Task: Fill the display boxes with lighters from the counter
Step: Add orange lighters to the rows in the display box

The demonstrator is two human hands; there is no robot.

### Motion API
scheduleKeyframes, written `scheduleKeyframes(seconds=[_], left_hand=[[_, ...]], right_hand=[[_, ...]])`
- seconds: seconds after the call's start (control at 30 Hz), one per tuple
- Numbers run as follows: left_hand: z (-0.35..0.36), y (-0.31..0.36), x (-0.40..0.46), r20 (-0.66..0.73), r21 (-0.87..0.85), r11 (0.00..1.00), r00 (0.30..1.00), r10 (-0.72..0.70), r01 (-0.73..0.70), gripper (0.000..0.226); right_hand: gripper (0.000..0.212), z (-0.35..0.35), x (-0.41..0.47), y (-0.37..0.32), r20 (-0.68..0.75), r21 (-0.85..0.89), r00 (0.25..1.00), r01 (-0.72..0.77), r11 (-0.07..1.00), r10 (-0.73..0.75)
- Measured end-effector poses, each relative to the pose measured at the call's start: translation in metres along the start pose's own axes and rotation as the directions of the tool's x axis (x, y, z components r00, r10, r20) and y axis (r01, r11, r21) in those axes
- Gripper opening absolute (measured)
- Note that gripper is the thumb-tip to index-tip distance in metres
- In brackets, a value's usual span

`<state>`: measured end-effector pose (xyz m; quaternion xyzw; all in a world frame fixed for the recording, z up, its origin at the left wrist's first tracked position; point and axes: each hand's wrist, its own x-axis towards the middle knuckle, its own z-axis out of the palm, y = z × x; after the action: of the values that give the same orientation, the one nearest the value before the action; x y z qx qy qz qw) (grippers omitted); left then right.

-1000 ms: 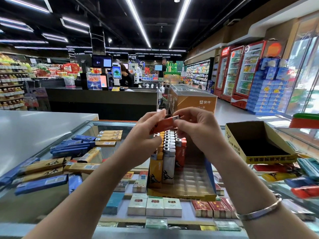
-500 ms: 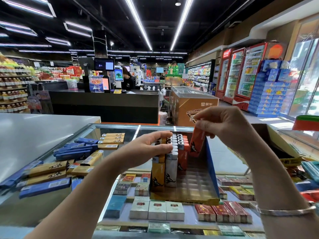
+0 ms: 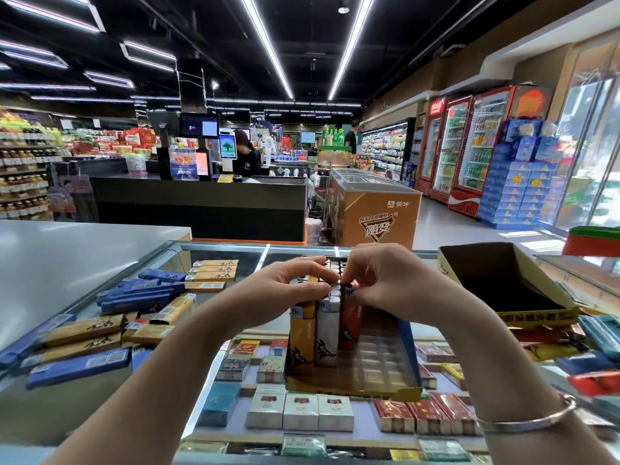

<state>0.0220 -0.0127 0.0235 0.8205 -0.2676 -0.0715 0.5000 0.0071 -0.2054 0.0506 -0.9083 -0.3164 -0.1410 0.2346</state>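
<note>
While both hands (image 3: 295,286) pinch lighters (image 3: 327,325), display box (image 3: 379,391) part-filled, 2nd box (image 3: 536,313) empty

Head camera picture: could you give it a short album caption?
Two hands seat a red lighter in a display box on a glass counter.

Yellow, white and red lighters in a yellow box

The display box (image 3: 352,392) is yellow with a blue right wall; its lighters (image 3: 317,333) stand yellow, white, red, each printed with a black animal figure. Left, loose lighters (image 3: 141,297) lie blue and gold.
</note>
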Motion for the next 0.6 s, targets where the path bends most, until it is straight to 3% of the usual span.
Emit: scheduleKeyframes(seconds=[0.17, 0.33, 0.43, 0.5, 0.6], left_hand=[[0.001, 0.0, -0.001, -0.019, 0.024, 1.0, 1.0, 0.001, -0.001, 0.019], [0.001, 0.002, -0.001, -0.031, 0.029, 1.0, 1.0, 0.001, 0.0, 0.018], [0.001, 0.003, -0.001, -0.032, -0.003, 1.0, 0.999, -0.005, 0.005, 0.017], [0.001, 0.003, -0.001, -0.036, -0.011, 1.0, 0.999, -0.003, 0.003, 0.016], [0.0, 0.003, -0.002, -0.044, -0.011, 1.0, 0.999, 0.006, -0.006, 0.017]], right_hand=[[0.02, 0.002, 0.002, 0.001, 0.005, -0.047, 1.0, -0.004, 0.999, 0.004], [0.02, 0.0, 0.002, 0.011, -0.009, 0.139, 0.999, -0.032, 0.99, 0.033], [0.027, -0.003, 0.003, 0.025, -0.054, 0.054, 0.99, -0.131, 0.99, 0.134], [0.046, -0.005, 0.002, 0.033, 0.036, 0.042, 0.971, -0.238, 0.97, 0.236], [0.051, 0.001, 0.004, 0.032, 0.16, 0.161, 0.944, -0.315, 0.935, 0.29]])
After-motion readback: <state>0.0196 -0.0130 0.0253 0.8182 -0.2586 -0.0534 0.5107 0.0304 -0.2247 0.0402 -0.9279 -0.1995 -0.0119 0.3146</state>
